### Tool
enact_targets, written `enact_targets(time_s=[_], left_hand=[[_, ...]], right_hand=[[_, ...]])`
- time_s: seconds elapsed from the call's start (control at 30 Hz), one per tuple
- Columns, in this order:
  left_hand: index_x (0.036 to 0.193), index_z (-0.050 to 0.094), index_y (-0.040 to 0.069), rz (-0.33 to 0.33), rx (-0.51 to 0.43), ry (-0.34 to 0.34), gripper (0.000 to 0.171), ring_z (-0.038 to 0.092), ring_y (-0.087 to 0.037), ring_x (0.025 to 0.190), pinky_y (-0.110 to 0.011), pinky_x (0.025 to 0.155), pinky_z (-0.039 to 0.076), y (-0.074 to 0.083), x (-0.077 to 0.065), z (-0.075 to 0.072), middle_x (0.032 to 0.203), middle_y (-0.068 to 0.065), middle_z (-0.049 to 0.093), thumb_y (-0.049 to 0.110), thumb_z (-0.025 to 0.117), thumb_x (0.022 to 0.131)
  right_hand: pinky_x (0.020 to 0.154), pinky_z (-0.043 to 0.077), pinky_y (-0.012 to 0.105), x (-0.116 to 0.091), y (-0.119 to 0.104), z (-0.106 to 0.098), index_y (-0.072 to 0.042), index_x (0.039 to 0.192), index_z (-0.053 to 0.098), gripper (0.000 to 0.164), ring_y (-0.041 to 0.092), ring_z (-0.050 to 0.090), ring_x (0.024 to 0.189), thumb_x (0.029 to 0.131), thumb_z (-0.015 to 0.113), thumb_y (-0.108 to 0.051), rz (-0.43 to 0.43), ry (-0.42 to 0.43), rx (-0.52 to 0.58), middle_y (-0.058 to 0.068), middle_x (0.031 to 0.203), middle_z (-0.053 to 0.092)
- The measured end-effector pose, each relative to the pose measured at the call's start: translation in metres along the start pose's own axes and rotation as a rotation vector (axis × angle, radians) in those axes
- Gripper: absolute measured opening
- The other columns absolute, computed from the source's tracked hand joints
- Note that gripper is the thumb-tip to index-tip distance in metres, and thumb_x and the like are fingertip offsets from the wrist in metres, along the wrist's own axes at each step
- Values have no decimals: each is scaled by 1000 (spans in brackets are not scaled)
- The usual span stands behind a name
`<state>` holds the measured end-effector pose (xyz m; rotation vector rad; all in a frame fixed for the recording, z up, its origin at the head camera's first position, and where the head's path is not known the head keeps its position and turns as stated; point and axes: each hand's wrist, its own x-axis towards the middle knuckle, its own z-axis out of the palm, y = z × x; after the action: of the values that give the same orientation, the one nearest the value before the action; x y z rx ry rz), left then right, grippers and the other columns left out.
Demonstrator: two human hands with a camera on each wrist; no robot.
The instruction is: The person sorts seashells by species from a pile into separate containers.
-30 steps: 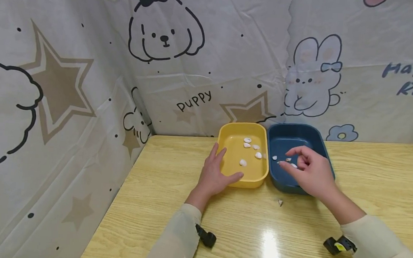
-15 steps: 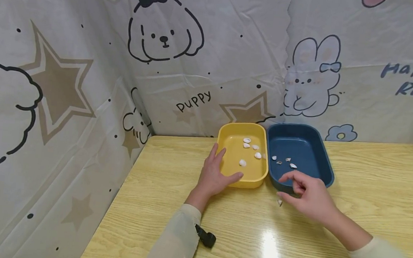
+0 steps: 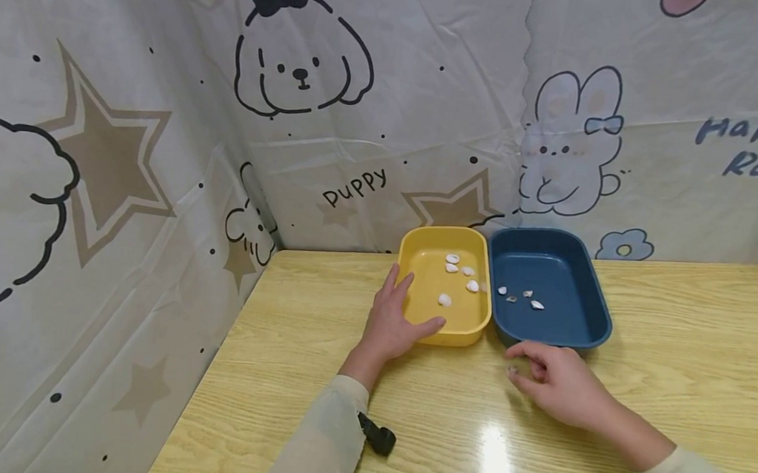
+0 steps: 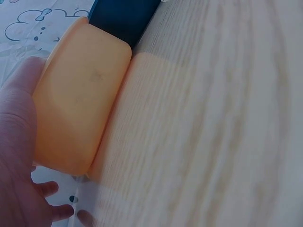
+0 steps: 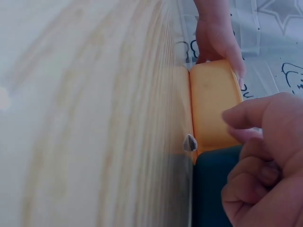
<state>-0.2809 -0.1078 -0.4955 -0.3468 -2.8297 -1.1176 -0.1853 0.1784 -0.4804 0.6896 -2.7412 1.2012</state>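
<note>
My left hand (image 3: 390, 328) rests at the near left corner of the yellow tray (image 3: 427, 242), fingers spread along its side and thumb over the front rim. Several white seashells (image 3: 444, 300) lie inside that tray. Just in front of the blue tray (image 3: 569, 281), my right hand (image 3: 564, 385) is low over the table, its thumb and forefinger apart and the other fingers bent. A small seashell (image 5: 190, 143) sits on the wood near these fingertips, apart from them in the right wrist view. Several small shells (image 3: 537, 305) lie in the blue tray's left part.
The two trays stand side by side at the back of the wooden table (image 3: 320, 299), close to a printed curtain (image 3: 391, 81). A second curtain side (image 3: 115, 282) borders the table on the left. Light glares on the table (image 3: 495, 461) near the front.
My right hand has drawn back from above the blue tray, coming nearer and down to the small seashell on the table. My left hand has stayed at the yellow tray.
</note>
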Motion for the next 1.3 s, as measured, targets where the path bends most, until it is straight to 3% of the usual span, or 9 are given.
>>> enact_targets(time_s=[0.33, 0.8, 1.0, 1.3], left_hand=[[157, 35, 18, -2, -5, 0, 104, 16, -26, 148, -51, 112, 28, -1, 0, 0, 166, 9, 3, 68, 74, 74], [157, 34, 18, 4, 7, -4, 105, 17, -28, 148, -52, 112, 28, -1, 1, 1, 166, 8, 2, 70, 73, 74], [157, 34, 18, 2, 6, -2, 105, 17, -28, 148, -52, 112, 28, -2, 0, 1, 166, 8, 3, 70, 72, 75], [157, 34, 18, 2, -2, -1, 104, 17, -27, 148, -52, 112, 28, -1, 0, 1, 166, 8, 3, 70, 73, 75]], right_hand=[[50, 32, 25, 0, 12, -1, -16, 112, 72, 23, 6, 37, 48, 89, 73, -10, 98, -139, -64, -11, 57, 39], [53, 34, 27, 1, 20, 5, -17, 98, 69, 11, 8, 41, 53, 89, 75, -18, 126, -114, -102, -9, 58, 42], [51, 33, 27, -1, 20, 8, -21, 91, 65, 22, 7, 39, 51, 85, 80, -35, 126, -113, -103, -10, 58, 42], [54, 34, 27, -2, 21, 5, -20, 94, 66, 10, 7, 40, 54, 91, 75, -21, 108, -149, -78, -9, 61, 43]])
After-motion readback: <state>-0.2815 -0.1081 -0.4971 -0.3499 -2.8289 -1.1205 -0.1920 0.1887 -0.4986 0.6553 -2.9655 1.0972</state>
